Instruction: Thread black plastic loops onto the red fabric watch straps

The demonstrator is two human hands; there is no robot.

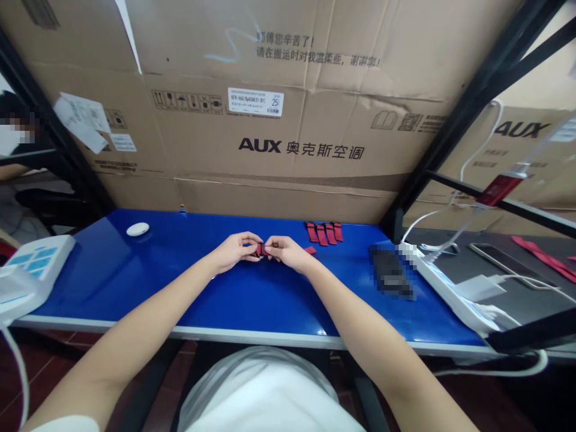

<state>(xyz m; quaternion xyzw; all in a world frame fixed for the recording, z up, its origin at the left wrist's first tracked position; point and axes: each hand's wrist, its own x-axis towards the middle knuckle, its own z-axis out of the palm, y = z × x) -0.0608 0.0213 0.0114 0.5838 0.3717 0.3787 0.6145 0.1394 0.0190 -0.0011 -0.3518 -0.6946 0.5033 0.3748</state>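
Observation:
Above the blue tabletop, my left hand (234,251) and my right hand (287,252) meet, fingertips nearly together. Both pinch a small red strap with a black buckle (261,249); the fingers cover most of it. A red strip end (310,250) shows just past my right hand, and I cannot tell whether it belongs to the held strap. Farther back to the right, several red straps with black buckles (324,233) lie side by side in a row.
A cardboard box wall (202,138) closes off the back of the blue table (252,306). A white oval object (137,229) lies at left, near a white power strip (38,270). Rightward are a dark blurred item (390,273), another power strip (450,294) with cables, and a black frame post (450,126).

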